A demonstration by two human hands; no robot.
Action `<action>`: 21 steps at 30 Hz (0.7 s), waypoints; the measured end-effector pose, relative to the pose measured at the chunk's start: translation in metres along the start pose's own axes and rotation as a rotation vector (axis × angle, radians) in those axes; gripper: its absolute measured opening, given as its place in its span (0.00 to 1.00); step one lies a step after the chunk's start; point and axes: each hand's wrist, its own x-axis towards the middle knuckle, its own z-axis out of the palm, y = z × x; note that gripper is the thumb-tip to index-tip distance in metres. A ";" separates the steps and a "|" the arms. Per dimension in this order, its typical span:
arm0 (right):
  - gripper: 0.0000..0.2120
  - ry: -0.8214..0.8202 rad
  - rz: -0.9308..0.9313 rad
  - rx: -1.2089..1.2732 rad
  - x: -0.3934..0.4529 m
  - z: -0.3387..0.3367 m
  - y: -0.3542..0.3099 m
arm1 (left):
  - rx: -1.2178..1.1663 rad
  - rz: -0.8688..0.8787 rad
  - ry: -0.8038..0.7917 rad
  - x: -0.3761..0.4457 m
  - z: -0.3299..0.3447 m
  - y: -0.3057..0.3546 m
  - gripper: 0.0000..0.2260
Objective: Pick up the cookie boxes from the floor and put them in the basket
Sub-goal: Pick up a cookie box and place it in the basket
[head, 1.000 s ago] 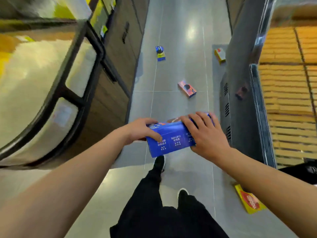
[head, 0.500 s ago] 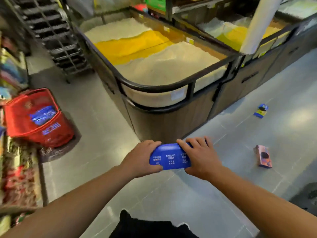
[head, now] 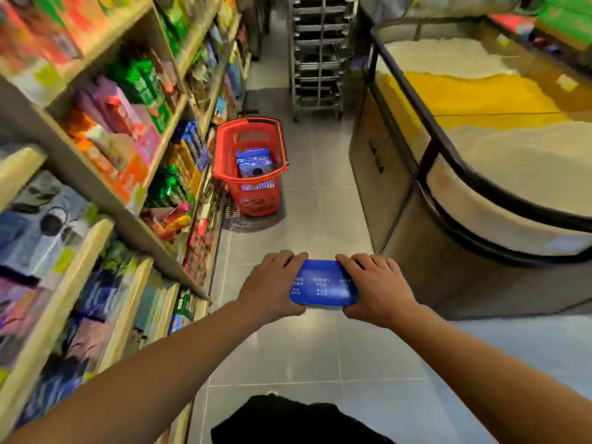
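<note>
Both arms outstretched; left hand (head: pixel 274 285) & right hand (head: pixel 376 288) grasping blue rectangular cardboard cookie box (head: pixel 323 287) by ends, red plastic basket (head: pixel 224 165) well ahead.

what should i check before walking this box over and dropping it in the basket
1. Grip on the blue cookie box: ok, left hand and right hand each curl round one end.
2. Red basket in sight: ok, it stands on the floor ahead, beside the shelves.
3. Floor path to it: ok, no boxes or other things lie on the grey tiles between.
4. Room inside the basket: ok, blue boxes lie low in it, with space above them.
5. Basket handle: ok, it lies along the rim and does not cross the opening.
6. Basket steady on its base: cannot tell.
</note>
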 end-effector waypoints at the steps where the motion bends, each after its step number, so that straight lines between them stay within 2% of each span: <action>1: 0.44 -0.011 -0.024 -0.002 0.018 0.001 -0.013 | -0.009 -0.024 0.008 -0.001 -0.006 -0.020 0.43; 11: 0.43 -0.113 -0.224 -0.030 0.169 -0.004 -0.083 | -0.078 -0.233 0.059 0.017 -0.034 -0.150 0.43; 21: 0.44 -0.205 -0.380 -0.046 0.365 -0.012 -0.057 | -0.130 -0.415 0.022 0.144 -0.061 -0.241 0.43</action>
